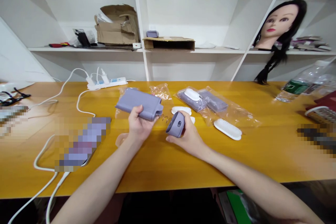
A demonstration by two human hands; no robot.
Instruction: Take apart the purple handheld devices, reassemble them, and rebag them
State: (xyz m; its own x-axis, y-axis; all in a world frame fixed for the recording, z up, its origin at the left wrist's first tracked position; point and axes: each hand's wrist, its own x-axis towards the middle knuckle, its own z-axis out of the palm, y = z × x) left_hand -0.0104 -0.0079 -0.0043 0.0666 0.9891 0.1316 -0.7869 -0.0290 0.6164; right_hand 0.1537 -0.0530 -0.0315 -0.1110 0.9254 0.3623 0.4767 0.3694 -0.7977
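My left hand (141, 126) is wrapped round a purple-grey plastic case (139, 102), long and flat-sided, with a small tab at its right end. In my right hand (190, 136) is a matching purple-grey end cap (176, 125) with a small dark oval on its side, its hollow end turned toward the case. A thin coil spring (165, 118) spans the gap between the two parts; they stand apart. Behind my right hand lies a white oval piece (181, 110), partly hidden. Farther right are bagged purple-grey parts (214, 100) and a white bristled oval piece (228, 129).
A phone (84, 143) with white cables lies at left, near a power strip (106, 83). Plastic bottles (296, 85) and a dark blurred object (317, 138) are at right. Shelves behind hold cardboard boxes (118, 26) and a mannequin head (280, 24).
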